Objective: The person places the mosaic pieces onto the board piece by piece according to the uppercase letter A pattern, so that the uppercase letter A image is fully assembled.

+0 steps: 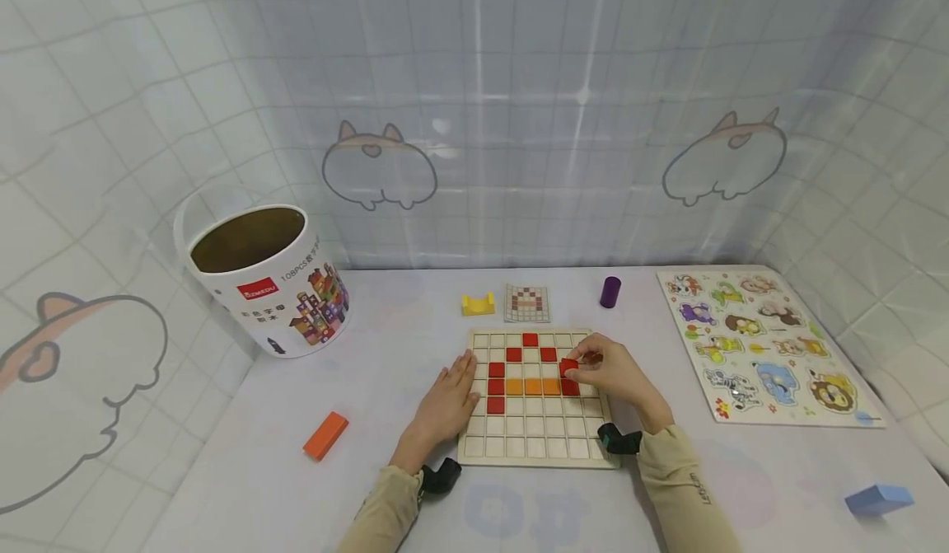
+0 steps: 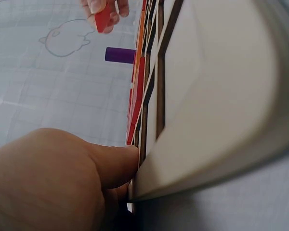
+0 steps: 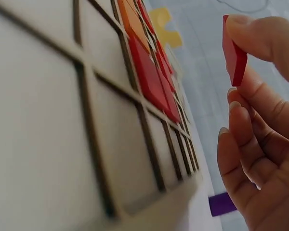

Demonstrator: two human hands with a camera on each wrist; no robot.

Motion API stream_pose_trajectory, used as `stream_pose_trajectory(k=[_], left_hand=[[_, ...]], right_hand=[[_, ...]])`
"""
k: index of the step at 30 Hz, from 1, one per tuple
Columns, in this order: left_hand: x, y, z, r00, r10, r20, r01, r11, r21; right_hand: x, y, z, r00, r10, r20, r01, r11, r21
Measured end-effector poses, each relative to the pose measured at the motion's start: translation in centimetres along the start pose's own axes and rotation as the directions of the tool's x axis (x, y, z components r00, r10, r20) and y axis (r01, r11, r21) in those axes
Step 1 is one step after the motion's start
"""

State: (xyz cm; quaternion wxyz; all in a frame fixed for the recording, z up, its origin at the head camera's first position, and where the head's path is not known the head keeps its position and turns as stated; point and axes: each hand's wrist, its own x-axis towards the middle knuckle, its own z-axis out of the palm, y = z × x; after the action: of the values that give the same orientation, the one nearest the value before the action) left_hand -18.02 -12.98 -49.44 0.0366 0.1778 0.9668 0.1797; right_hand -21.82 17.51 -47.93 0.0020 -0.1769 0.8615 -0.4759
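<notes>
A wooden grid board (image 1: 526,447) lies flat, with several red square tiles (image 1: 496,405) and a row of 3 orange tiles (image 1: 532,386) set in its cells. My right hand (image 1: 617,373) pinches a red tile (image 3: 234,53) between thumb and fingers, tilted on edge and raised over the board's right part. In the head view it overlaps the red tile (image 1: 570,388) right of the orange row. My left hand (image 1: 446,400) rests along the board's left edge, fingers extended and the thumb (image 2: 116,163) against the rim in the left wrist view.
Behind the board are a small pattern card (image 1: 527,316), a yellow notched block (image 1: 478,306) and a purple cylinder (image 1: 610,292). A white bucket (image 1: 255,293) stands at back left, an orange block (image 1: 325,436) in front. An animal puzzle board (image 1: 741,340) and a blue block (image 1: 879,499) lie right.
</notes>
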Motion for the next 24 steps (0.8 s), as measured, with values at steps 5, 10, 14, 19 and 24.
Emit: stream_pose_trajectory(k=[5, 10, 14, 19, 24], left_hand=[[0.0, 0.1, 0.0, 1.0, 0.005, -0.004, -0.005, 1.0, 0.001], [-0.1, 0.1, -0.2, 1.0, 0.007, -0.02, -0.007, 1.0, 0.008], [0.0, 0.1, -0.1, 1.0, 0.007, -0.014, -0.007, 1.0, 0.011], [0.1, 0.1, 0.0, 1.0, -0.004, -0.004, 0.004, 1.0, 0.008], [-0.1, 0.1, -0.1, 1.0, 0.0, -0.007, 0.0, 1.0, 0.004]], right_hand=[[-0.2, -0.4, 0.9, 0.999, 0.006, 0.039, -0.006, 1.0, 0.001], [-1.0, -0.1, 1.1, 0.999, 0.017, 0.039, -0.017, 1.0, 0.02], [-1.6, 0.4, 1.2, 0.998, 0.034, 0.049, -0.035, 0.999, 0.022], [-2.4, 0.9, 1.3, 0.996, 0.005, 0.087, -0.006, 1.0, 0.01], [-2.9, 1.1, 1.3, 0.991, -0.065, 0.115, 0.064, 0.998, 0.012]])
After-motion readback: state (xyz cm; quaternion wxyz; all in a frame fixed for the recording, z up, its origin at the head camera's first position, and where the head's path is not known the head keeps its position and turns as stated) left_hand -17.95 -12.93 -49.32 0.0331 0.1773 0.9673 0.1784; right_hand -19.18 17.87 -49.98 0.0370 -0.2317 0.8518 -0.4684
